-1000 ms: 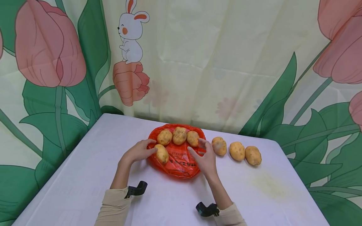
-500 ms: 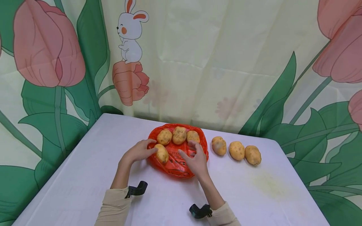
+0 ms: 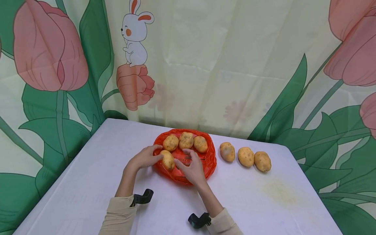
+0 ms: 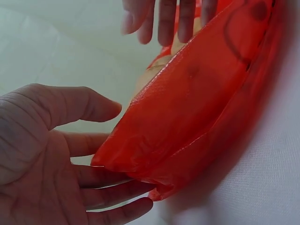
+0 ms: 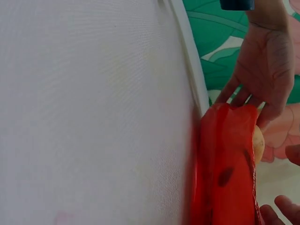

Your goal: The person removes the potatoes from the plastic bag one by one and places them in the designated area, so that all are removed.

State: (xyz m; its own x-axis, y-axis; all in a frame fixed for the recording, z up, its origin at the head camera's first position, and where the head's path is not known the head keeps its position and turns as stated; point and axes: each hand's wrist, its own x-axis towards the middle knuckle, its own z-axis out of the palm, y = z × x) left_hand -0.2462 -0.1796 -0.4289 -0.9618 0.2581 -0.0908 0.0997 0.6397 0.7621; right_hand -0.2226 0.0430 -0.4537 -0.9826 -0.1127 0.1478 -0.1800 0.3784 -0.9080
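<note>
A red plastic bag (image 3: 210, 160) lies spread open on the white-covered table. Near its left side sits a potato (image 3: 168, 160), and three more potatoes (image 3: 186, 140) line its back edge. My left hand (image 3: 144, 158) is at the bag's left rim, thumb near the single potato. In the left wrist view the fingers of that hand (image 4: 42, 154) are fairly straight and reach behind the bag's edge, with the thumb apart above it. Over the bag's middle hovers my right hand (image 3: 194, 168), thumb and fingers spread with nothing between them, just right of the single potato.
Three potatoes (image 3: 246, 157) lie in a row on the table (image 3: 264, 202), right of the bag. A curtain (image 3: 235, 65) printed with tulips and a rabbit hangs behind the table. Each wrist wears a black camera (image 3: 144, 196).
My right hand has moved left across the bag, from its right side to beside the single potato. The left hand and the potatoes have stayed in place.
</note>
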